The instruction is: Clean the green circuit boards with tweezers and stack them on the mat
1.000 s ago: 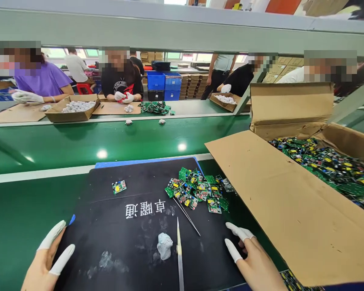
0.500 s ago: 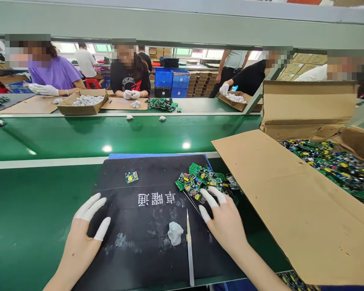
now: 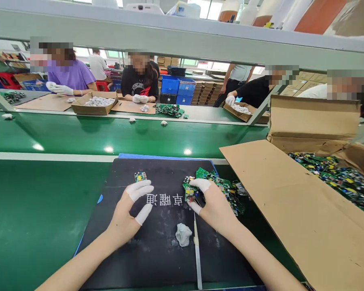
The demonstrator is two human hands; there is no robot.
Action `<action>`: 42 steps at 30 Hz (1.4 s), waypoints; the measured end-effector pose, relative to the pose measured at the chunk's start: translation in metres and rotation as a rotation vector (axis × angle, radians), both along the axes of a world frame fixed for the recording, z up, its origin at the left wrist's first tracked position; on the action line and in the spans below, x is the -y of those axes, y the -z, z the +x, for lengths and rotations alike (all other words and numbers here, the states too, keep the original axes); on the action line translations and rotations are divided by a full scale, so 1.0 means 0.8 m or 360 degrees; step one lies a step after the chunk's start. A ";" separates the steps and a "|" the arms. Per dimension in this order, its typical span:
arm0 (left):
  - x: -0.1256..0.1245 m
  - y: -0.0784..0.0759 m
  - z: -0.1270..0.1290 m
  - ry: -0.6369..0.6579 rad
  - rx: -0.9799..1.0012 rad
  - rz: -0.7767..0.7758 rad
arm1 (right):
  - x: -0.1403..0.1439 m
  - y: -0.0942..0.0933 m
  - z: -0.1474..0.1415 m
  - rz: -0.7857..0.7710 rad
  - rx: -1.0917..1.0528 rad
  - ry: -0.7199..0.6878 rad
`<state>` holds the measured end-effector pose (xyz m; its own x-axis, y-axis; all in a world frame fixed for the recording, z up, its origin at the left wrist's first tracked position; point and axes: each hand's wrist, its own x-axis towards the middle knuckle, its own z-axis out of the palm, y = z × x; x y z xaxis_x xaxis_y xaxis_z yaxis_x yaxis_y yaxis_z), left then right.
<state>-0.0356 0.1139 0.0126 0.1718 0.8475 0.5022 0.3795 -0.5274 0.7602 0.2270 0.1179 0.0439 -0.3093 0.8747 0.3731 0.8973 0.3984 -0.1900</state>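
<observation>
The right hand point(image 3: 214, 204) pinches a small green circuit board point(image 3: 190, 193) between its white-capped thumb and forefinger, so its grip is closed narrowly on that board at the left edge of a heap of like boards point(image 3: 223, 188). The heap lies on the far right part of a black mat point(image 3: 157, 242), just beside the flap of an open cardboard box point(image 3: 294, 214).

The left hand point(image 3: 129, 214) hovers over the middle of the mat with its grip wide and holding nothing; its capped thumb and forefinger are spread apart. Just beyond its fingertips lies a single circuit board point(image 3: 140, 176), apart from the heap.

Between the two hands, nearer the person, a lump of grey-white putty point(image 3: 183, 234) sits on the mat, and just to its right lies a long thin stick point(image 3: 197, 254), pointing away from the person. White characters are printed on the mat between the hands.

The mat rests on a green counter point(image 3: 33, 202). To the right, the cardboard box holds a great many more circuit boards point(image 3: 336, 176). Beyond the mat runs a green conveyor belt point(image 3: 109, 133), and on its far side other people in white gloves work at cardboard trays.
</observation>
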 end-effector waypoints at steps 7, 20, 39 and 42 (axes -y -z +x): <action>0.007 0.001 0.016 0.0811 0.1111 -0.1401 | -0.001 -0.009 -0.078 0.0146 -0.0510 -0.0720; 0.014 0.008 0.016 0.0810 0.1307 -0.1604 | 0.000 0.026 -0.082 -0.0063 -0.0972 -0.0983; 0.023 0.034 0.010 0.0333 0.0949 -0.1594 | 0.006 0.036 -0.084 -0.0251 -0.1308 -0.0829; 0.022 0.031 0.013 0.0442 0.0935 -0.1655 | 0.007 0.036 -0.085 -0.0292 -0.1337 -0.0849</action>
<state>-0.0255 0.0964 -0.0118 0.3860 0.8617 -0.3294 -0.1915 0.4241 0.8851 0.1592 0.1122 0.0148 -0.3758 0.7646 0.5236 0.1581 0.6096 -0.7768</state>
